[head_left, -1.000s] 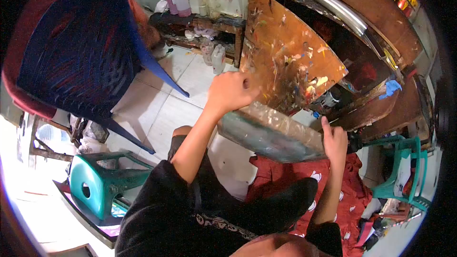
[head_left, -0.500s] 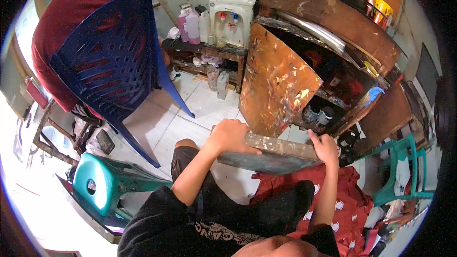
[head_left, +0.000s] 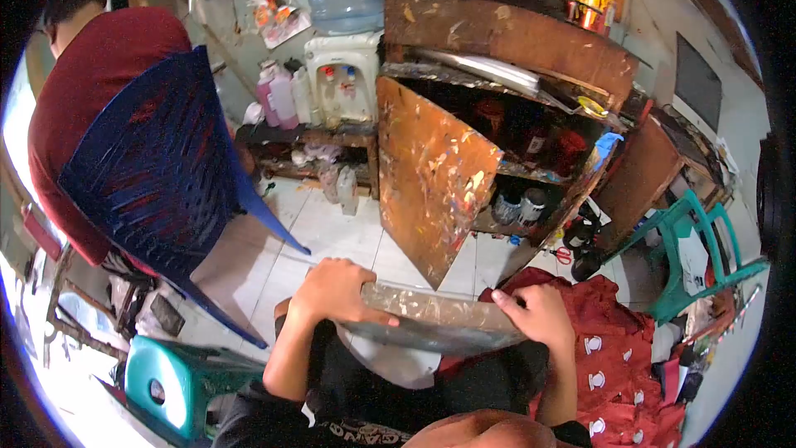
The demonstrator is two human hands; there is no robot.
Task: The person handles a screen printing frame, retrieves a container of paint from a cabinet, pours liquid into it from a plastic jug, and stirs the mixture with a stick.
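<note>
A paint-stained, wooden-edged frame (head_left: 439,309) is held across in front of my lap, its thick edge spotted with pale paint. The flat face turned toward me is dark grey and seen at a slant. My left hand (head_left: 336,294) grips its left end, fingers over the top and thumb along the near side. At the right end, my right hand (head_left: 537,313) is closed round the corner, thumb on the upper edge. Below the frame, a pale surface shows between my dark-clothed legs. A red cloth with white prints (head_left: 597,357) lies at my right side.
Ahead stands a paint-splattered cabinet with its door (head_left: 435,182) swung open. At left, a person in a dark red shirt (head_left: 108,58) sits on a blue plastic chair (head_left: 157,166). A green stool (head_left: 157,382), a green chair (head_left: 692,257) and a water dispenser (head_left: 342,79) surround me.
The camera view has shifted, so the room appears lower and farther left. Both hands still hold the frame, which sits slightly closer to my lap.
</note>
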